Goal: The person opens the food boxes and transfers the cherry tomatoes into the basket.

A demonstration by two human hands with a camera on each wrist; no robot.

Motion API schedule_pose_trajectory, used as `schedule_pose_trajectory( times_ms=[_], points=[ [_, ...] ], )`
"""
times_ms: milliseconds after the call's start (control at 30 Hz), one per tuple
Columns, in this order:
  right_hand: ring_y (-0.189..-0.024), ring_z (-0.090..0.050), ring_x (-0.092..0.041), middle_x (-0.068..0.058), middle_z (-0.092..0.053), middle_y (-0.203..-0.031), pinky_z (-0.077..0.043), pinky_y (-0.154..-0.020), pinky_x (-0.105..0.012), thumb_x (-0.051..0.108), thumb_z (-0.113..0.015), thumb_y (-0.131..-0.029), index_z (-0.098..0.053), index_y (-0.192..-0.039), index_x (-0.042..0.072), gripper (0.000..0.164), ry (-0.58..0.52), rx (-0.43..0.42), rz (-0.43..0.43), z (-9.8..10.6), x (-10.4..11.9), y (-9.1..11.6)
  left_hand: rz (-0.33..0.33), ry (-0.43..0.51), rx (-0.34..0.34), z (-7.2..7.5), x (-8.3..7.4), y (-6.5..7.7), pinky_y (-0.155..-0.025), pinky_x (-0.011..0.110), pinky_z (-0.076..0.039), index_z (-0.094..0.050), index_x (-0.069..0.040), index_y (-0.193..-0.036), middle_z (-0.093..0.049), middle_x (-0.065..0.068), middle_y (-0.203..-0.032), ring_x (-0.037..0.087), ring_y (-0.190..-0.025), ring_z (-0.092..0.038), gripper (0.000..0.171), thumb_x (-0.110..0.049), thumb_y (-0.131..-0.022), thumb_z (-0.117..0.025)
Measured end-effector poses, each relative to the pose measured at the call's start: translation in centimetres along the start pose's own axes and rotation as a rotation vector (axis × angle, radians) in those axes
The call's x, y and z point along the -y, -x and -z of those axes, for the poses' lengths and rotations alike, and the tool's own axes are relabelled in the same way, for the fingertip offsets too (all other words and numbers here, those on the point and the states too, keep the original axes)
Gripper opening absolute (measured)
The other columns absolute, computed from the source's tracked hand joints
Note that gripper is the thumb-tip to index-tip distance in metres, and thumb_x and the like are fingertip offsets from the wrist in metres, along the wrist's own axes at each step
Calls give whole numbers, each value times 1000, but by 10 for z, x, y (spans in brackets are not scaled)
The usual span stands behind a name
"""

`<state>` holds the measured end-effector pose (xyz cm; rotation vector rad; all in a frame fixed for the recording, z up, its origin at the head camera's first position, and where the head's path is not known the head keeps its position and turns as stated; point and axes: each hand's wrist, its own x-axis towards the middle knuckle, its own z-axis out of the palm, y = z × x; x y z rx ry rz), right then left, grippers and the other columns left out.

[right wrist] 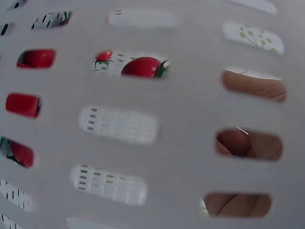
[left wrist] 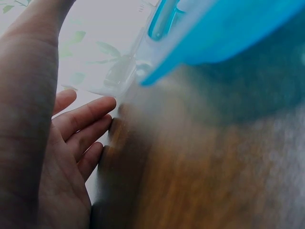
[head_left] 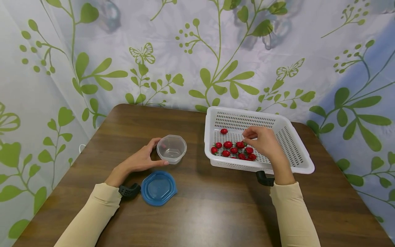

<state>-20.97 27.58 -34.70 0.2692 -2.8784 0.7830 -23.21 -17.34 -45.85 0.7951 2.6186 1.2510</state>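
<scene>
My left hand (head_left: 142, 157) is around the left side of a clear plastic bowl (head_left: 171, 149), thumb at the near side and fingertips at the rim. In the left wrist view its fingers (left wrist: 88, 117) look fairly straight. Just below lies a blue lid (head_left: 158, 188). My right hand (head_left: 261, 139) reaches into a white slotted basket (head_left: 296, 137), thumb and index finger bent close above a cherry tomato (head_left: 240, 145). Through the slots, the right wrist view shows parts of bent fingers (right wrist: 252, 87) and a red tomato (right wrist: 142, 67); the wall hides the fingertips, so I cannot tell whether they hold one.
Several more cherry tomatoes (head_left: 226, 153) lie together at the basket's near left, with a lone one (head_left: 224, 131) farther back. Everything stands on a brown wooden table (head_left: 197, 206). A leaf-patterned curtain (head_left: 172, 51) hangs behind the table and along its sides.
</scene>
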Motion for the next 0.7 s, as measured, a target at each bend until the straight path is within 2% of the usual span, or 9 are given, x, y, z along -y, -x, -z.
schedule_pose_trajectory(
  times_ms=[267, 467, 600, 700],
  points=[
    [-99, -73, -35, -17, -76, -105, -59, -86, -52, 9, -75, -94, -74, -108, 4, 15, 16, 0, -2, 2, -1, 3, -11, 8, 5, 0, -2, -1, -120, 59, -32, -27, -11, -156, -47, 19, -151, 37, -141, -45, 96, -41, -85, -84],
    [-106, -70, -37, -19, -75, -111, -57, -91, -54, 17, -71, -98, -73, -115, 2, 23, 49, 6, -28, 4, 4, 4, -11, 19, 5, 1, -1, -2, -119, 61, -31, -26, -11, -156, -46, 19, -152, 38, -143, -44, 96, -41, -85, -83],
    [-113, -68, -41, -21, -72, -123, -55, -96, -56, 23, -68, -100, -70, -123, 2, 32, 79, 14, -44, 4, 11, 5, 3, 53, -1, 2, 1, -2, -118, 63, -30, -24, -13, -157, -46, 19, -152, 39, -142, -44, 89, -42, -91, -77],
    [-117, -66, -44, -22, -67, -132, -54, -98, -58, 26, -67, -100, -68, -130, 3, 38, 109, 21, -47, 5, 17, 6, 10, 97, -14, 4, -1, -2, -117, 65, -30, -19, -12, -158, -45, 21, -152, 42, -142, -44, 81, -40, -99, -67]
  ],
)
